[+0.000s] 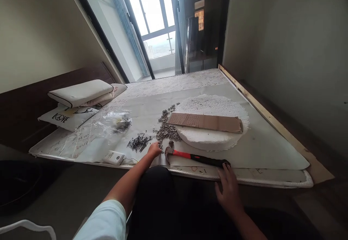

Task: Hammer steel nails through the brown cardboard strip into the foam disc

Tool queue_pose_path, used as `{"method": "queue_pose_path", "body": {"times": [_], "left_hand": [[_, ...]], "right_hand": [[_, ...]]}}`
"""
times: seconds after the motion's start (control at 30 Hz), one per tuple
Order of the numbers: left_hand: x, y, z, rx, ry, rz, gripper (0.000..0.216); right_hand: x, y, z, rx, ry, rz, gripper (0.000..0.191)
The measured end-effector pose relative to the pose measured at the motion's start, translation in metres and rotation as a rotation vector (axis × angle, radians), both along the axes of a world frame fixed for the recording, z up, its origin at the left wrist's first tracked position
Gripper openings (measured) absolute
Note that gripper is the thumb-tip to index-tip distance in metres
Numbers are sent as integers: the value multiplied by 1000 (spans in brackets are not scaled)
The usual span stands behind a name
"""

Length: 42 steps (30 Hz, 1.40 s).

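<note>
- Find a bed mattress [174, 84] under everything. Expect a soft, wobbly base, so move gently.
- Use the pale sheet [266, 149] on top to catch loose bits.
- Leave the thick, round white slab [206, 138] flat on the sheet; try not to bump it.
- Across the slab, see a long cardboard strip [205, 121], dotted with little holes at its left part.
- Near the front edge, spot the hammer [195, 156], head to the left. Right hand [228, 186]: fingers spread, tips at the handle's end. Best to touch lightly.
- Farther left, a crinkly clear bag [110, 125], with something dark and yellowish showing; cannot tell the things inside.
- Against the slab's left side, gray stones [166, 129], loose.
- Left of the stones, a messy nail pile [138, 142], not boxed. Mind the sharp points.
- By the edge, a white box [114, 157] with a thin cord; cannot see inside.
- Smallest, stray bits [161, 148] at the left hand [154, 149]. Fingers bunched; cannot tell if pinching any. Best to pick up singly.
</note>
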State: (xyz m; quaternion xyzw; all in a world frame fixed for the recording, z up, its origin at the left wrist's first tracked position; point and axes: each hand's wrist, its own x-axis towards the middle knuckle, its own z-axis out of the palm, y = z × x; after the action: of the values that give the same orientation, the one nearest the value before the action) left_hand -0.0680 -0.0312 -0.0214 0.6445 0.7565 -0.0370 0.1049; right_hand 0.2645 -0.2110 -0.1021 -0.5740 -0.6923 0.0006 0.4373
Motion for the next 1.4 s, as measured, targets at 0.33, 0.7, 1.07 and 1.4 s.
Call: {"method": "queue_pose_path", "body": {"times": [0.33, 0.7, 1.07, 1.4], "left_hand": [[-7, -3, 17, 74, 41, -28, 26], [-4, 13, 19, 70, 177, -55, 22], [-4, 7, 30, 70, 69, -11, 32], [-24, 16, 16, 130, 38, 16, 39]], "right_hand": [[-7, 14, -13, 91, -44, -9, 52], [-12, 62, -65, 379, -49, -111, 48], [-18, 66, -49, 302, 55, -232, 64], [-18, 82, -69, 324, 23, -343, 65]]}}
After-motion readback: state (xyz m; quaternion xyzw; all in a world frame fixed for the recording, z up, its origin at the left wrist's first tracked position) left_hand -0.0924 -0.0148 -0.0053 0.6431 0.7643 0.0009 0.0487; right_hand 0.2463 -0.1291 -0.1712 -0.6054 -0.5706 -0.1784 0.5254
